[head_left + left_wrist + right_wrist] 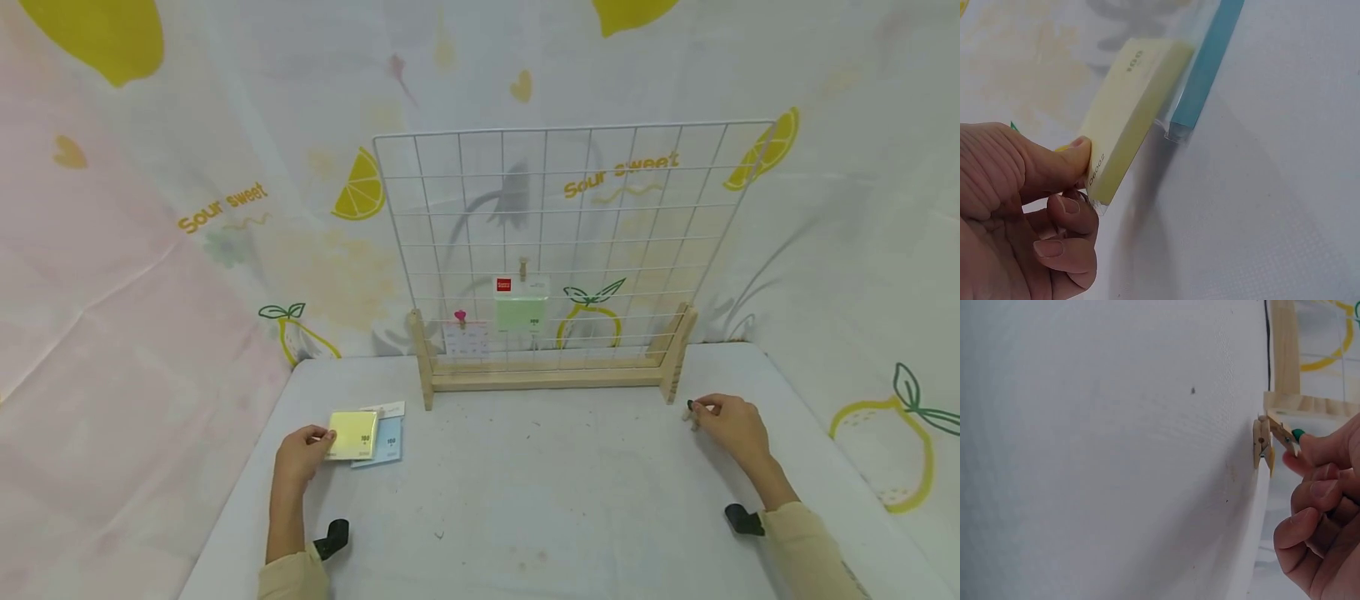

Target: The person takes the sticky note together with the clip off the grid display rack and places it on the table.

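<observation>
My left hand [302,454] pinches the lower left part of a yellow sticky note pad [352,435] in clear wrap, thumb on its printed face. A blue sticky note pad [389,440] lies on the table under and beside it. In the left wrist view, the yellow pad [1132,106] is tilted up, its far end close to the blue pad [1208,65]. On the right, my right hand [733,427] pinches a small wooden clothespin [1282,432] with a green top between thumb and index finger. Another wooden clothespin [1261,445] is right next to it.
A white wire grid [592,225] stands in a wooden base [547,382] at the table's back. Wooden clips hold a green sticky note pad [521,315] and a small printed sheet [467,340] on it. A lemon-printed cloth [225,108] hangs behind.
</observation>
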Motion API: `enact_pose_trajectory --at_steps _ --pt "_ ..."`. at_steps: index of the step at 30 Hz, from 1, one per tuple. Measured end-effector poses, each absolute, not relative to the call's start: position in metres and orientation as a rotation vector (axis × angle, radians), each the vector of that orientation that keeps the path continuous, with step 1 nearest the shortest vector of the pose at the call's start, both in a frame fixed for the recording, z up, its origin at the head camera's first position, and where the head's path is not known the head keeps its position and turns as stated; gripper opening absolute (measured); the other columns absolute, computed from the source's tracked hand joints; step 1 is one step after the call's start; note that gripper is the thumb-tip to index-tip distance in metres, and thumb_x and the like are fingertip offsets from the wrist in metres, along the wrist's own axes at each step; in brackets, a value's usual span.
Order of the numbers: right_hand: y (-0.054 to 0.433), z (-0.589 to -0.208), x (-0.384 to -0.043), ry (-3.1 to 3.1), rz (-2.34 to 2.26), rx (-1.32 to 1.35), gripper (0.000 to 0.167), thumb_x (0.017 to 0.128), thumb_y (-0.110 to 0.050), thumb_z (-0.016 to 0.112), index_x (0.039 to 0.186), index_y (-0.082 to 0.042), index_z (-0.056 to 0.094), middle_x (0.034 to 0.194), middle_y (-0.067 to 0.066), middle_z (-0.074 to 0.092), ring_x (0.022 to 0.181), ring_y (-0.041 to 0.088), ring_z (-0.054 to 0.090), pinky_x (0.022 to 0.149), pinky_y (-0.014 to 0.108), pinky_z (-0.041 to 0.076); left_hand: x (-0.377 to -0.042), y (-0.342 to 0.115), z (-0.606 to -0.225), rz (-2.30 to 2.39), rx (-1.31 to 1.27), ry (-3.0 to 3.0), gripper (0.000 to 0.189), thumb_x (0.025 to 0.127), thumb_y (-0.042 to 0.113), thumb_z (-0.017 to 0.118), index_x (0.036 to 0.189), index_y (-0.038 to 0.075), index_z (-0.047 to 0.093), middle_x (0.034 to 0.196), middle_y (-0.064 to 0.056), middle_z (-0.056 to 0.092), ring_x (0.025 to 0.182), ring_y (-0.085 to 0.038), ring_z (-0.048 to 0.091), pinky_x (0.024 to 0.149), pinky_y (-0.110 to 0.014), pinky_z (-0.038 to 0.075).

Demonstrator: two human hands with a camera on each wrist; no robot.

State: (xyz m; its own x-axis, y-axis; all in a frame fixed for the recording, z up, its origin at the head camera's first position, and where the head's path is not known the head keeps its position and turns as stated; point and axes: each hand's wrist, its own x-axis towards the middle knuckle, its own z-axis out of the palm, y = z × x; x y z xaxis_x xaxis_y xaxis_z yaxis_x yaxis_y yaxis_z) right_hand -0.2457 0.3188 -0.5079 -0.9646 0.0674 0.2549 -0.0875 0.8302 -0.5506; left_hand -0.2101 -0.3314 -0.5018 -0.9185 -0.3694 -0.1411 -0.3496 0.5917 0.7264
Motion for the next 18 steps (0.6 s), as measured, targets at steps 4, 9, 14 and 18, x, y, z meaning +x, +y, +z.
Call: enact_pose_trajectory --at_steps 4,9,14,18 --pt "0.3207 -0.5097 -0.2469 -2.770 0.853 -0.010 0.024 0.091 -0.014 0.063 0.100 0.008 0.071 0.054 -0.003 0.045 0.049 0.016 0.041 0.043 0.030 0.031 -0.2106 -0.3313 -0.5020 -1.136 0.604 -2.848 0.037 0.098 0.020 0.059 0.112 -0.014 0.061 0.103 -0.027 0.062 0.085 -0.032 0.054 0.067 -0.039 0.046" --pt "0.3215 -0.5107 -0.2475 -2.814 0.864 -0.037 0.028 0.093 -0.015 0.060 0.103 0.010 0.070 0.056 -0.003 0.048 0.051 0.016 0.043 0.044 0.031 0.032 -0.2087 -0.3310 -0.5008 -1.035 0.589 -2.893 0.037 0.096 0.020 0.061 0.108 -0.016 0.063 0.099 -0.027 0.065 0.084 -0.033 0.055 0.070 -0.043 0.045" --pt "0.3222 -0.5113 -0.2473 -2.847 0.866 -0.072 0.031 0.094 -0.017 0.060 0.104 0.010 0.069 0.059 -0.002 0.052 0.053 0.017 0.044 0.045 0.033 0.034 -0.2066 -0.3301 -0.5000 -1.015 0.578 -2.900 0.037 0.095 0.020 0.062 0.106 -0.015 0.064 0.098 -0.026 0.066 0.084 -0.033 0.055 0.071 -0.044 0.044" --pt "0.3237 -0.5121 -0.2484 -2.871 0.850 -0.084 0.032 0.094 -0.018 0.060 0.105 0.010 0.068 0.064 0.003 0.059 0.054 0.017 0.046 0.045 0.033 0.036 -0.2063 -0.3310 -0.5010 -1.012 0.587 -2.908 0.036 0.095 0.020 0.063 0.104 -0.014 0.065 0.089 -0.020 0.066 0.081 -0.030 0.055 0.067 -0.039 0.043"
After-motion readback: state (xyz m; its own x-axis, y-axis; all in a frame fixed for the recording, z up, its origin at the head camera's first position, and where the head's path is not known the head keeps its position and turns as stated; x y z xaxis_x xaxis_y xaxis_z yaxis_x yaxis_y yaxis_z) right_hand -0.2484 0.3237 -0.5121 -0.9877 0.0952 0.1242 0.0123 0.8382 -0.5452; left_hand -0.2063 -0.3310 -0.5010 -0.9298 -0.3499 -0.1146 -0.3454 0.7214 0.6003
